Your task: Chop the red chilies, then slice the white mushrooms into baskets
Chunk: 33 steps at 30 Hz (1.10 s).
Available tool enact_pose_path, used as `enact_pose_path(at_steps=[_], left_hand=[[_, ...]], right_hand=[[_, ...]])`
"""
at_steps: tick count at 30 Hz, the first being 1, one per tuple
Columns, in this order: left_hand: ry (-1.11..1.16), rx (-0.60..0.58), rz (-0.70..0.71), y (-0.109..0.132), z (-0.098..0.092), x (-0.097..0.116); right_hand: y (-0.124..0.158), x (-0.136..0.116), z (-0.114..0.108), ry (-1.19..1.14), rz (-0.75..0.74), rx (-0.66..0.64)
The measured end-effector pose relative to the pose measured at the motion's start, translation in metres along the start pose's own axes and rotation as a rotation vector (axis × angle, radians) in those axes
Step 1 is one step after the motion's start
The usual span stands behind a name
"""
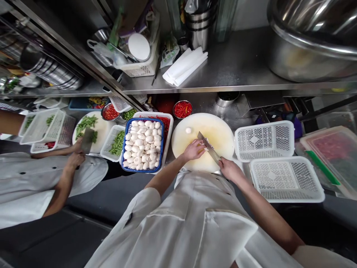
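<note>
- Currently, the right grip (230, 169) is clamped on the handle of a knife (212, 152), whose blade slants across a round board (202, 121) toward the left grip.
- The left grip (194, 149) is bent beside the blade, fingertips near it, with small white bits at the tips; whether it is clamped on a piece, I cannot tell.
- One whole mushroom (188, 130) lies on the board, beyond the left grip and apart from the blade.
- The board sits on the steel counter (203, 107), its middle stained yellow.
- To its left, a blue basket (162, 140) heaped with white mushrooms (143, 143) rests on a white tray (170, 128) holding red chillies.
- Behind the board, a bowl of red peppers (183, 109) stands on the counter.
- To the right are two white baskets (287, 179), one nearer the person, then a lidded tub (331, 152).
- Further left, a co-worker (30, 175) holds a cleaver (88, 139) at another board (103, 130) bearing cut greens (87, 123).
- On the shelf (234, 61) above lie folded white cloths (185, 66), with a big steel bowl (309, 56) at right.
</note>
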<state>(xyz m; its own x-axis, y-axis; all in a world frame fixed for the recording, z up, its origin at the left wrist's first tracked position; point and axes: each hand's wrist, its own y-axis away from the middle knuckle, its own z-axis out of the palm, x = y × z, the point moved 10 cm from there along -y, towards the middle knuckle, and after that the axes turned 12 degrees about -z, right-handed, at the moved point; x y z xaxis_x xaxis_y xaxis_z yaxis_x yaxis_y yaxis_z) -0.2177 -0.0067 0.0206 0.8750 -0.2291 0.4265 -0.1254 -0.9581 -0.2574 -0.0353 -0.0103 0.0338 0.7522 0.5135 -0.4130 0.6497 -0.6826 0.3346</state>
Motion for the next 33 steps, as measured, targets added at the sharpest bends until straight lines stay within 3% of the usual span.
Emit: enact_pose_path(at_steps=[3, 6, 10, 12, 15, 18, 23, 26, 28, 33], left_hand=[[0.012, -0.009, -0.004, -0.006, -0.004, 0.001], [0.078, -0.003, 0.007, -0.004, -0.019, 0.000], [0.118, 0.126, -0.174, 0.021, -0.055, -0.034], [0.075, 0.101, -0.202, 0.037, -0.060, -0.046], [-0.013, -0.039, -0.111, 0.049, -0.048, -0.047], [-0.054, -0.121, -0.042, 0.041, -0.035, -0.047], [-0.120, 0.070, -0.153, 0.001, -0.056, -0.074], [-0.035, 0.096, -0.183, -0.010, -0.058, -0.083], [0.029, 0.078, -0.162, -0.007, -0.049, -0.076], [0.046, 0.100, -0.066, 0.018, -0.025, -0.035]], right_hand=[[-0.015, -0.003, -0.002, -0.076, -0.014, 0.041], [-0.009, 0.001, -0.012, -0.141, -0.022, 0.153], [0.020, 0.010, -0.005, -0.159, -0.027, 0.206], [0.032, 0.010, 0.009, -0.145, -0.047, 0.152], [0.040, 0.008, 0.030, -0.103, -0.052, 0.067], [0.037, 0.004, 0.039, -0.071, -0.057, 0.022], [0.024, 0.002, 0.024, -0.049, -0.041, 0.040], [0.018, 0.004, 0.011, -0.019, -0.012, 0.073], [0.016, 0.004, 0.007, -0.003, 0.006, 0.090], [0.017, -0.004, 0.007, 0.009, 0.022, 0.086]])
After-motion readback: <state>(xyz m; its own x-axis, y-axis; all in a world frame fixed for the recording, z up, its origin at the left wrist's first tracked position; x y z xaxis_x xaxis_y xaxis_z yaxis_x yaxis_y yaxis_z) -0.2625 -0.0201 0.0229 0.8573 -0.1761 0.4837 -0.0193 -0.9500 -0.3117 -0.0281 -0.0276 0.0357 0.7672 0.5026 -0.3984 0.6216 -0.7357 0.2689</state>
